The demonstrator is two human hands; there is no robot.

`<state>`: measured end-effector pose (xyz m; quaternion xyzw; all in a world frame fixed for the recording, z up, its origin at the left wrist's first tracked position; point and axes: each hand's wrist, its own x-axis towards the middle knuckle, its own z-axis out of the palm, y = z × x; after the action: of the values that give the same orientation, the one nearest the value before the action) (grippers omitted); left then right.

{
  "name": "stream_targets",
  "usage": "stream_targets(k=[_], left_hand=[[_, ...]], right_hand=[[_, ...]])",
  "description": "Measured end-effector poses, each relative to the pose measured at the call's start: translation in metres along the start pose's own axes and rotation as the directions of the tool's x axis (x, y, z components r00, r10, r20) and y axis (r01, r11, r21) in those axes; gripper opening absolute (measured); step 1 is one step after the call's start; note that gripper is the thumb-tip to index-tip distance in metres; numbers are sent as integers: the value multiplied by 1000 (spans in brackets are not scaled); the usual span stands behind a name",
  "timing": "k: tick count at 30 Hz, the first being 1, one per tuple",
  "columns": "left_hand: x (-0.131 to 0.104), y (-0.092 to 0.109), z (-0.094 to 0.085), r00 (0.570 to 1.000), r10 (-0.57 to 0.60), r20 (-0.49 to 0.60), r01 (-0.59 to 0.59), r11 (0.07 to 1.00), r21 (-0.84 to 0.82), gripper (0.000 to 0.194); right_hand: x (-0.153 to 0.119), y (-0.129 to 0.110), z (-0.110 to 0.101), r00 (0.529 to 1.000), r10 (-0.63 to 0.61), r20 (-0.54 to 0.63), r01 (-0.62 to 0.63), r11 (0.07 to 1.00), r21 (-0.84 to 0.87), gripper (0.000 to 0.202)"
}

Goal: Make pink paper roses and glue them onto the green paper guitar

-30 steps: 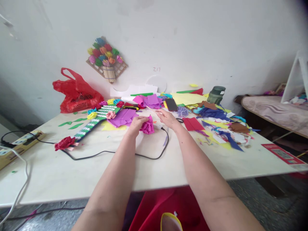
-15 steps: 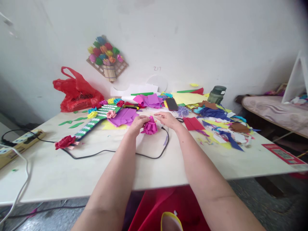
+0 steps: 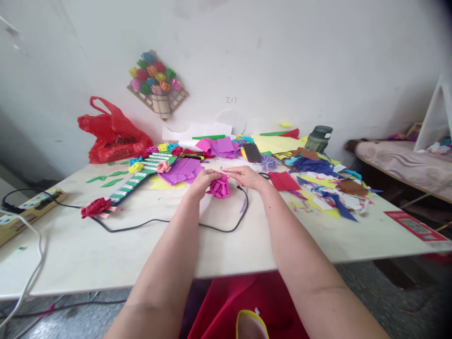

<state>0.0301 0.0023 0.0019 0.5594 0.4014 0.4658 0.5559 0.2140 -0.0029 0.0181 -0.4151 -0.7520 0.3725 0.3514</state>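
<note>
Left hand (image 3: 204, 181) holds a magenta flower (image 3: 220, 188), black cable (image 3: 226, 231) curving in front.

Red plastic carrier bag (image 3: 115, 139), slumped, left of frame; artificial-flower wall hanging (image 3: 157, 82), upper left; yellowish power strip (image 3: 33, 213), left edge; dark-green lidded bottle (image 3: 318, 140), right of centre; red-bordered QR-code card (image 3: 415, 227), lower right.

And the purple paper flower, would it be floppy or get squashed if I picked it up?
The flower is probably very light, since it looks like thin folded paper. Its loose, ruffled folds would likely squash under a hard squeeze. It might wobble rather than roll, because its outline is uneven.
</note>
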Motion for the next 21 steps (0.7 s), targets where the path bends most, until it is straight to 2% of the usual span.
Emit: stream_targets(k=[9,21], left_hand=[[1,-4,-3,1000,8,-9,-7,1000,18,17],[-2,0,2,999,-29,-37,27,998,-64,14]], right_hand=[[2,2,-1,995,-101,-2,101,995,-19,34],[5,9,-1,986,-165,-23,162,983,-92,33]])
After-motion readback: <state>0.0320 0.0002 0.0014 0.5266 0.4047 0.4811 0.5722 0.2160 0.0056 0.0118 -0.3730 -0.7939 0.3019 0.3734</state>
